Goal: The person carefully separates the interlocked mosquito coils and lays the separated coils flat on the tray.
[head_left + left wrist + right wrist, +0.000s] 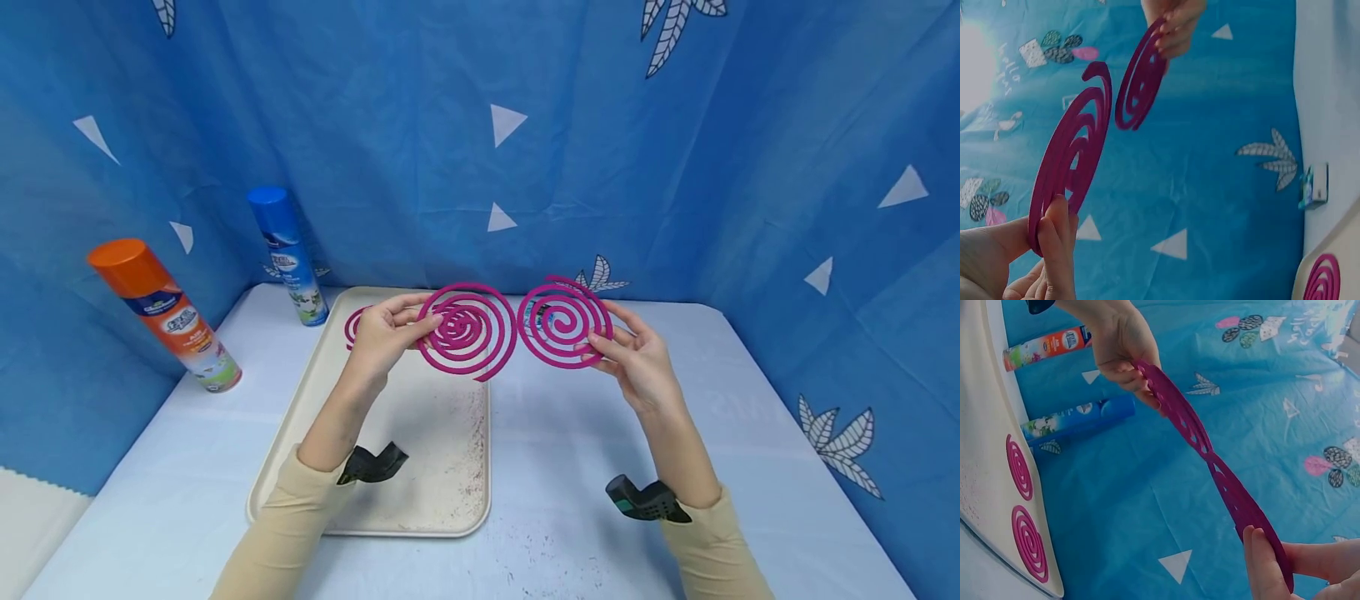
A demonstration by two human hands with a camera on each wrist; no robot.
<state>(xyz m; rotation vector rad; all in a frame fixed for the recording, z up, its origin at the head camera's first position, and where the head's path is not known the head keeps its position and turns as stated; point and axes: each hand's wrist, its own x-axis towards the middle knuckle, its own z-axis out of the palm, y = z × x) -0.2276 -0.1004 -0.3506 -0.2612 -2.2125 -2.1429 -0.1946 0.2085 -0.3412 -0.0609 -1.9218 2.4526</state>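
My left hand [379, 335] pinches the left edge of a magenta mosquito coil [1054, 164], thumb in front and fingers behind. A second magenta mosquito coil [1249, 512] is held by its right edge in my right hand [639, 360]. Both coils are raised above the table, side by side with their spirals facing me, their near edges very close in the head view. Two more coils lie on the cream tray [420, 467]: one coil [1020, 467] and another coil [1029, 545] show in the right wrist view, partly hidden in the head view.
An orange-capped spray can [168, 321] and a blue-capped spray can [288, 258] stand left of the tray on the white table [555, 500]. A small box [1317, 185] sits at the back, mostly behind the right coil in the head view. Blue curtain [420, 167] surrounds the table.
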